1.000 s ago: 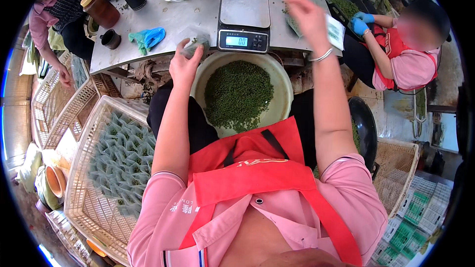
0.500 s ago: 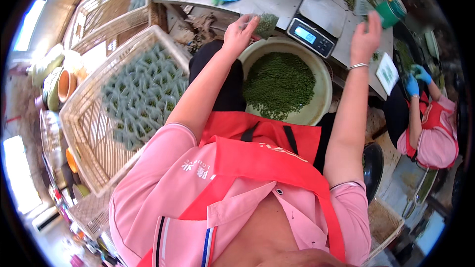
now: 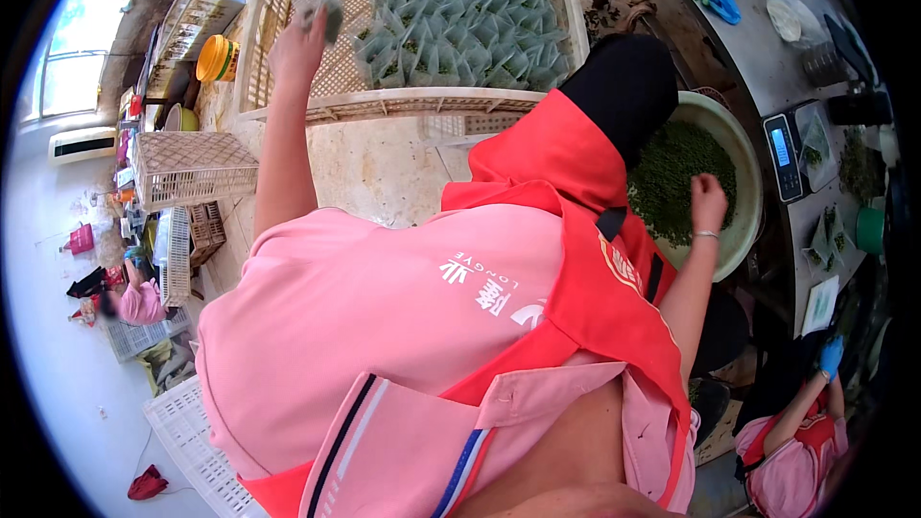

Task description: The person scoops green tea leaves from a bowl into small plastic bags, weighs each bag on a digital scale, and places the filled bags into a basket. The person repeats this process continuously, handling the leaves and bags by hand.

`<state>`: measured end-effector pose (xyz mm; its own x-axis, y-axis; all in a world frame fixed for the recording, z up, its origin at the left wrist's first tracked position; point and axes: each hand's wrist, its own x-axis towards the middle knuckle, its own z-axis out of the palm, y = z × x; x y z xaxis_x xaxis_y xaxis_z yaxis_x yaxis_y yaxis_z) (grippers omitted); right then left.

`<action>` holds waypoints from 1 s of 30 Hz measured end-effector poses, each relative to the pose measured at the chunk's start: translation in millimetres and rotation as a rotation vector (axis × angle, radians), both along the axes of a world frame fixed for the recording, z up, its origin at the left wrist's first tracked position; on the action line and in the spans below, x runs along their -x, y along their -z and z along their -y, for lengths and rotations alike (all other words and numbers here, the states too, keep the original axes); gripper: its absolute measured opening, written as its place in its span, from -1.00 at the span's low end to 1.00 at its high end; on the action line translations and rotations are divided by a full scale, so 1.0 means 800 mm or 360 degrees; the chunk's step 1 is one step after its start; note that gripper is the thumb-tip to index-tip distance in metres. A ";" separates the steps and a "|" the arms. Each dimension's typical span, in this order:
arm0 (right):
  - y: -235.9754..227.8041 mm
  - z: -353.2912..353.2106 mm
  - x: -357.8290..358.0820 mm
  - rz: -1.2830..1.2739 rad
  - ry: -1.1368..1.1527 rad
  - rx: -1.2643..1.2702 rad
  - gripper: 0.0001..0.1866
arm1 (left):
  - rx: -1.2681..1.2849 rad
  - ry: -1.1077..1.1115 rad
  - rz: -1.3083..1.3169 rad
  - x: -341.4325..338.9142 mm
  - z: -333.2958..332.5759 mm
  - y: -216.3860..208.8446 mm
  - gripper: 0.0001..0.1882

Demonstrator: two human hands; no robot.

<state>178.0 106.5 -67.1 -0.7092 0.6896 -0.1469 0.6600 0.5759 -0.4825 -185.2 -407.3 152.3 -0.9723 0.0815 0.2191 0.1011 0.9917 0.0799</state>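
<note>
Since half a second ago the view has swung hard to the person's left; the left hand [image 3: 299,38], then by the basin holding a small packet, is now raised out over the cream plastic crate [image 3: 278,86]. Right hand [image 3: 708,201] has come off the table edge and down to the basin.

Head view: left hand is pinched on a small clear packet of green pellets [image 3: 326,11], held above the crate's bare slatted end. Rest of crate is filled with rows of similar packets [image 3: 460,24]. Right hand rests loosely curled on the heap of green pellets [image 3: 672,173] in the pale round basin [image 3: 751,194]; cannot tell whether it grips any. Basin sits beside the person's knee, just below the metal table [image 3: 758,58]. Digital scale [image 3: 789,153] on the table, near the basin rim. Another person in pink with a blue glove [image 3: 831,357], lower right.
</note>
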 end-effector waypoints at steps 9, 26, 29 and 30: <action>0.100 0.061 -0.024 0.1269 -0.0133 0.0233 -0.48 | 0.0956 0.0297 0.1168 0.036 0.013 0.143 -0.58; 0.015 0.037 -0.020 -0.0601 0.0645 0.1673 -0.86 | -0.0141 0.0438 -0.0031 0.048 -0.073 0.083 -0.61; -0.023 0.038 -0.035 -0.0946 0.0773 0.1788 -0.87 | -0.0247 0.1005 -0.0149 -0.006 -0.198 0.090 -0.69; -0.030 0.038 -0.041 -0.0959 0.0755 0.1785 -0.89 | -0.0194 0.1128 -0.0136 -0.026 -0.239 0.085 -0.74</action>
